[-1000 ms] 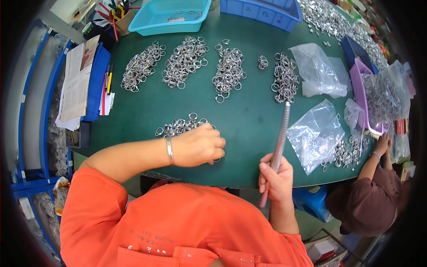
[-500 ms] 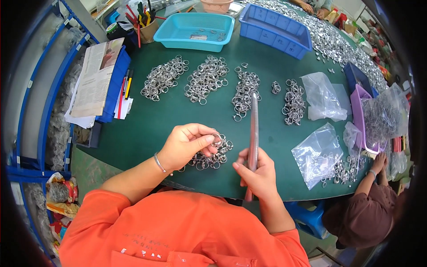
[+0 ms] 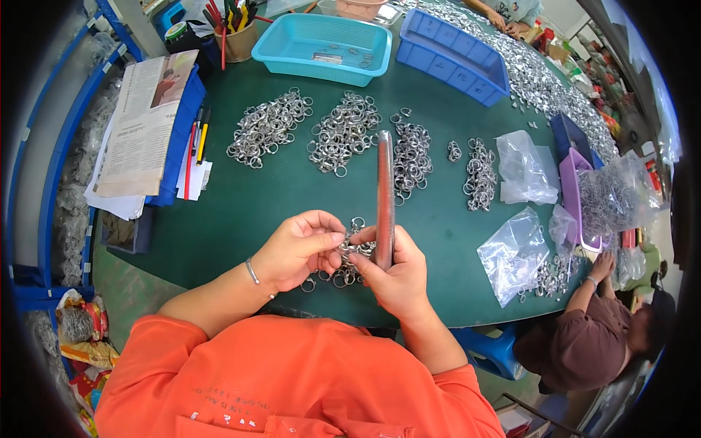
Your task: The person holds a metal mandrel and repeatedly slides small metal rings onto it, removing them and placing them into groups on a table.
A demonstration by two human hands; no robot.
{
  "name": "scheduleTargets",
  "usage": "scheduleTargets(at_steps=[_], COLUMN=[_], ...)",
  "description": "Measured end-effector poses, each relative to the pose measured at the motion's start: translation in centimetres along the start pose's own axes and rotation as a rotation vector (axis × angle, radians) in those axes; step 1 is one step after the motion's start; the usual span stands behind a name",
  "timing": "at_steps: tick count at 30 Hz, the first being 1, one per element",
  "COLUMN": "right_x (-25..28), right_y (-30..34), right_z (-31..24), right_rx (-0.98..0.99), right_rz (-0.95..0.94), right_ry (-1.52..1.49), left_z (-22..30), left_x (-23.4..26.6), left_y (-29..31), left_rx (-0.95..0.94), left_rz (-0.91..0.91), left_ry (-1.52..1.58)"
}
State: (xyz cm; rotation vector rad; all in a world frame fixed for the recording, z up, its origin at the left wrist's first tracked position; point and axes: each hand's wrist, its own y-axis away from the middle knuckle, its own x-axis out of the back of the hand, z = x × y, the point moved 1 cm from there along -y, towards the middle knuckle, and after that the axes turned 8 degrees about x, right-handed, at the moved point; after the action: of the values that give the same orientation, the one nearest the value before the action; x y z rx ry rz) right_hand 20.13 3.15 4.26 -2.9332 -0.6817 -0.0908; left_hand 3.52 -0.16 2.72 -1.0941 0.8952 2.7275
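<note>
My left hand [image 3: 305, 250] is closed in a pinch, thumb against fingers, on what looks like a small metal ring, mostly hidden by the fingertips. Close beside it, my right hand [image 3: 396, 274] grips a long flat stick-shaped tool [image 3: 385, 190] with a reddish-brown face and metallic edges, held upright. My right thumb and forefinger reach toward the left fingertips. Beneath both hands lies a small pile of silvery rings [image 3: 343, 274], partly covered by them. Farther back are larger ring heaps: one at the left [image 3: 269, 130], a middle heap [image 3: 343, 135] and another just behind the tool [image 3: 412, 159].
A turquoise basket [image 3: 321, 28] and a blue bin [image 3: 445, 55] stand at the back. Plastic bags [image 3: 515, 252] and a purple basket [image 3: 572, 197] lie right. Newspaper [image 3: 142, 139] covers a blue tray at left. A co-worker in brown [image 3: 580, 343] sits at the right.
My right hand has moved left with the stick-shaped tool, up to my left hand. My left hand has drawn slightly back and lower, still pinching. The view has shifted a little.
</note>
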Motion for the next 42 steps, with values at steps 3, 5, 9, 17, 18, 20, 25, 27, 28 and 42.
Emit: scheduleTargets(at_steps=[3,5,9,17,18,20,25,27,28,42], right_x=[-0.1,-0.1,-0.3,-0.3,-0.4,-0.6,0.1,0.4,0.6,0.6], right_y=[0.2,0.1,-0.3,-0.4,-0.4,-0.6,-0.9,-1.1,-1.1,-0.4], right_z=[0.1,-0.4,-0.7,0.6,0.7,0.7,0.7,1.0,1.1,0.4], right_rx=[-0.019,-0.058,-0.063,-0.029,-0.028,-0.028,-0.199,-0.177,-0.184,-0.094], right_rz=[0.047,0.081,0.156,0.13,0.127,0.125,0.162,0.162,0.119,0.13], right_ry=[0.02,-0.081,-0.248,-0.205,-0.229,-0.255,-0.413,-0.437,-0.428,-0.501], left_z=[0.0,0.0,-0.3,1.4,1.5,1.5,1.8,1.7,1.6,1.3], left_x=[0.2,0.3,0.7,-0.1,-0.2,-0.1,-0.2,-0.4,-0.4,-0.9], left_y=[-0.3,-0.3,-0.8,-0.2,-0.2,-0.1,-0.2,-0.3,-0.2,-0.1], left_rx=[0.099,0.121,-0.096,-0.752,-0.769,-0.8,-0.845,-0.889,-0.884,-0.575], left_rz=[-0.047,-0.097,-0.127,0.002,0.024,0.035,0.066,0.05,0.047,-0.093], left_ry=[0.06,0.045,-0.198,-0.892,-0.907,-0.916,-0.977,-0.999,-1.002,-0.706])
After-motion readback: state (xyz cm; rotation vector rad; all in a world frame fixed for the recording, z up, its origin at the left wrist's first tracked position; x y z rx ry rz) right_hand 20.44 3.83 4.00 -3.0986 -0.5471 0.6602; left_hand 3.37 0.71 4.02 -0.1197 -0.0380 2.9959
